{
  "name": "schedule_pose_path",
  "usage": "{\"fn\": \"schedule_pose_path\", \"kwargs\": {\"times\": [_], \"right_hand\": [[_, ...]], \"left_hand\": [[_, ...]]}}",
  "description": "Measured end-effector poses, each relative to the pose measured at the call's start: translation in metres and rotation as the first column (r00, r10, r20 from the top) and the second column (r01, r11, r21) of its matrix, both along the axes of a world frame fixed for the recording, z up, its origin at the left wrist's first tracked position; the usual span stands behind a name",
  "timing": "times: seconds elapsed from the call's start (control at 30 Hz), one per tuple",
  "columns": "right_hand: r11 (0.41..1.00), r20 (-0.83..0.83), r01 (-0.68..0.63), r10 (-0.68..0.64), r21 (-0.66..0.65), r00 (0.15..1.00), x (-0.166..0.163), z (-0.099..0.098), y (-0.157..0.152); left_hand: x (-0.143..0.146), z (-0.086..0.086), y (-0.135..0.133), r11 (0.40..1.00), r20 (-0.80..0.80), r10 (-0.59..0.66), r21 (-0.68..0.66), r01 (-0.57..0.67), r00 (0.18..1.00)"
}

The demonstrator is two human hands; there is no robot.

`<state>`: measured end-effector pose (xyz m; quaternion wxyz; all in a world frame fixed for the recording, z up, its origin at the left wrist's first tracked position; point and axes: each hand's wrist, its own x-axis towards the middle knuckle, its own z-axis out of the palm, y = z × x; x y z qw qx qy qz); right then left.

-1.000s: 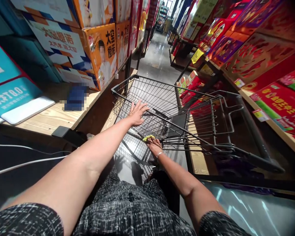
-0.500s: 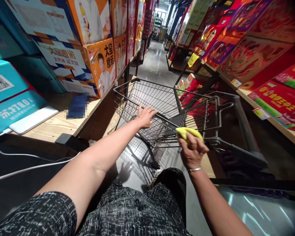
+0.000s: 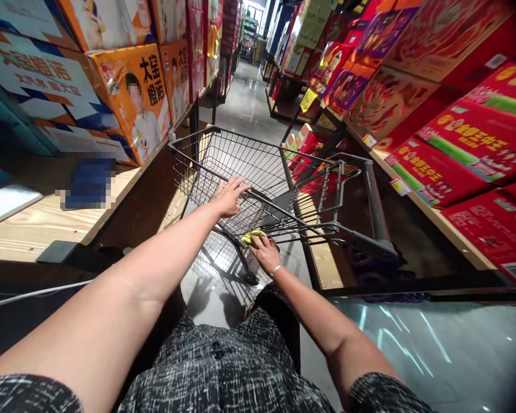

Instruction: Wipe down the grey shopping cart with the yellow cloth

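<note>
Fingers of R hand curled over yellow cloth, low on side of cart; L hand spread, apparently resting on its top rim. Vs. 0.5 s ago: R hand + cloth now down from nr. handle end; work prob. on lower wires. Cart btwn. shelves.

A yellow-green cloth stands out against the blackish wire grid of a shopping cart with a dark grey handle. Clothing is black, flecked with crisscrossing white; a bracelet is silver-coloured. Cartons mix orange, white and navy; red boxes carry yellow characters and green bands; a pale wooden shelf shows streaked grain.
</note>
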<state>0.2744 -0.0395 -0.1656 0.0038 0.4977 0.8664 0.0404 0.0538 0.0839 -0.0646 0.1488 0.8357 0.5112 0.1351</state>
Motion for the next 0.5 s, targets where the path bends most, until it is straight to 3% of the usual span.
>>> {"fn": "schedule_pose_path", "kwargs": {"times": [0.07,0.13,0.17,0.27,0.33,0.37,0.43,0.5], "right_hand": [[0.994,-0.010,0.034,-0.034,0.100,0.999,0.026,0.031,-0.013],[0.953,-0.043,0.083,-0.073,0.291,0.996,0.054,0.068,-0.028],[0.901,-0.071,0.112,-0.090,0.418,0.993,0.066,0.087,-0.036],[0.655,-0.195,0.241,-0.143,0.716,0.970,0.094,0.137,-0.052],[0.535,-0.280,0.328,-0.172,0.778,0.945,0.098,0.151,-0.053],[0.517,-0.301,0.354,-0.188,0.779,0.935,0.095,0.149,-0.051],[0.577,-0.275,0.346,-0.210,0.740,0.938,0.079,0.131,-0.042],[0.733,-0.182,0.274,-0.204,0.622,0.962,0.056,0.101,-0.029]], "left_hand": [[-0.001,0.001,0.003,1.000,0.004,0.024,-0.010,-0.024,1.000],[0.000,0.002,0.006,0.998,0.000,0.057,-0.015,-0.057,0.998],[0.001,0.002,0.008,0.997,-0.008,0.078,-0.018,-0.079,0.997],[0.010,0.008,0.007,0.987,-0.038,0.158,-0.016,-0.159,0.987],[0.022,0.013,0.000,0.988,-0.049,0.152,-0.005,-0.152,0.987],[0.029,0.015,-0.005,0.994,-0.047,0.107,0.005,-0.107,0.993],[0.044,0.018,-0.019,0.998,-0.036,-0.052,0.024,0.052,0.998],[0.056,0.018,-0.031,0.983,-0.008,-0.176,0.045,0.176,0.984]]}}
